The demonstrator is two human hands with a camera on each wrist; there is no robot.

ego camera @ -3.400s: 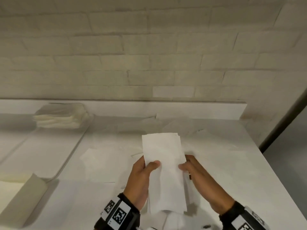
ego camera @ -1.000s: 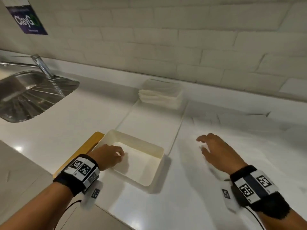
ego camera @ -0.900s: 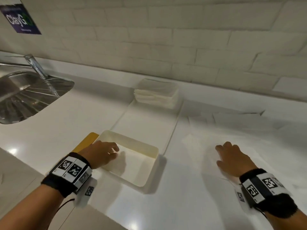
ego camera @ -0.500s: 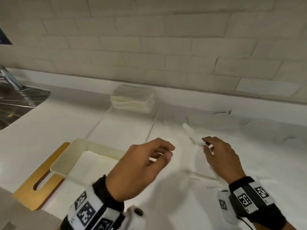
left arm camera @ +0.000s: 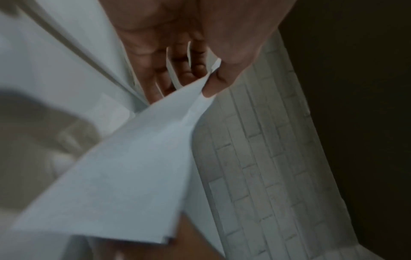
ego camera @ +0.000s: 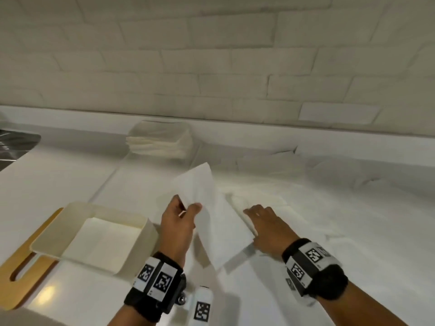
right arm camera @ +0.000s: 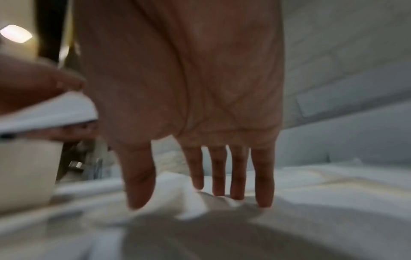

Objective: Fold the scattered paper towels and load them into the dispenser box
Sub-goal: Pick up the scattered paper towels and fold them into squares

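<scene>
White counter (ego camera: 70, 184): L hand (ego camera: 179, 227) pinches paper towel (ego camera: 211, 220); R hand (ego camera: 266, 227) spread flat.

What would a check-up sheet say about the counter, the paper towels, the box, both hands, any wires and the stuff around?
Surface: white counter, glossy, partly covered by loose sheets.
Job's things: cream dispenser box open, a white sheet lying inside; one paper towel lifted off the counter; scattered paper towels lying flat at right.
Clutter: stack of folded towels by the wall; wooden board under the box's near left side.
Grippers: left hand pinches the lifted towel; right hand open, fingers on the scattered sheets.
Cables: nothing seen.
Surroundings: pale brick wall; sink edge at far left.
</scene>
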